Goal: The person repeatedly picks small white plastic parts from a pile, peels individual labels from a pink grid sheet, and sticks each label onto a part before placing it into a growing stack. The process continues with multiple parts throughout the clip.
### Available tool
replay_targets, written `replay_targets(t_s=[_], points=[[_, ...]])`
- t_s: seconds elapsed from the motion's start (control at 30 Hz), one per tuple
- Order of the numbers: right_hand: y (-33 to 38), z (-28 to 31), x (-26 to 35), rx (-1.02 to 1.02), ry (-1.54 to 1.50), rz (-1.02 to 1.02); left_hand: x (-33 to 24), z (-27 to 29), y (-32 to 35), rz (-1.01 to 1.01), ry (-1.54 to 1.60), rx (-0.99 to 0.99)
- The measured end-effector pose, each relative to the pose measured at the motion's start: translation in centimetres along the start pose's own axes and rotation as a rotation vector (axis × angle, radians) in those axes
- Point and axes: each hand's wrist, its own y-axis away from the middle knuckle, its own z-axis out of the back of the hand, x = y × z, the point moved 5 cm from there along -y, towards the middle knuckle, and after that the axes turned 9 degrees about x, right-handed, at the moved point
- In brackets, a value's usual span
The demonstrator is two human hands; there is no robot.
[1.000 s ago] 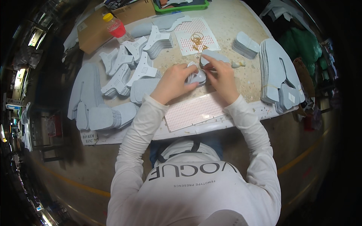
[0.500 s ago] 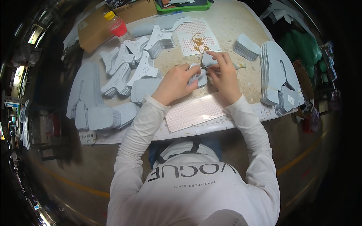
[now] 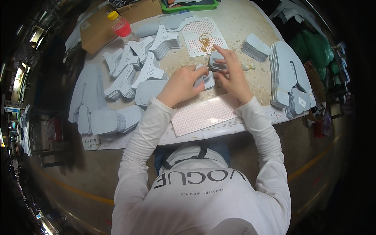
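My left hand (image 3: 181, 85) is closed around a small stack of grey cut pieces (image 3: 209, 81), thumb on the near side and fingers curled over the far side. Close by, my right hand (image 3: 235, 79) has its fingers spread, with the index finger stretched forward. Beneath those fingers lies another small grey rounded pile (image 3: 215, 59), partly covered by them. Both hands are over the middle of the table. Between my forearms, a pale sheet of small printed labels (image 3: 205, 115) lies near the table's front edge.
Stacks of perforated Y-shaped pieces (image 3: 149, 72) and long grey panels (image 3: 88, 88) fill the left side. More panels (image 3: 282, 78) and a small stack (image 3: 255, 47) stand right. Behind are rubber bands (image 3: 205, 38) on a label sheet (image 3: 192, 27), a bottle (image 3: 121, 28) and a carton (image 3: 96, 33).
My right index finger has lifted and stretched further forward, and the right fingers have opened a little. My left hand keeps nearly the same place, still around the small stack.
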Motion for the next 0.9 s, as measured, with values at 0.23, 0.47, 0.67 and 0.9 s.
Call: replay_targets(t_s=[0.23, 0.47, 0.67, 0.9], points=[[-0.2, -2.3, 0.5, 0.154, 0.141, 0.143, -0.6, -0.3, 0.1, -0.013, -0.095, 0.011], [-0.7, -0.4, -0.4, -0.022, 0.188, 0.022, 0.0, -0.3, -0.1, -0.004, -0.017, 0.060], [0.2, -2.7, -0.1, 0.137, 0.031, 0.120, -0.2, -0.5, 0.0, -0.022, -0.114, 0.048], [0.1, -1.1, -1.1, -0.113, 0.151, 0.070, 0.2, 0.0, -0.1, 0.004, -0.008, 0.067]])
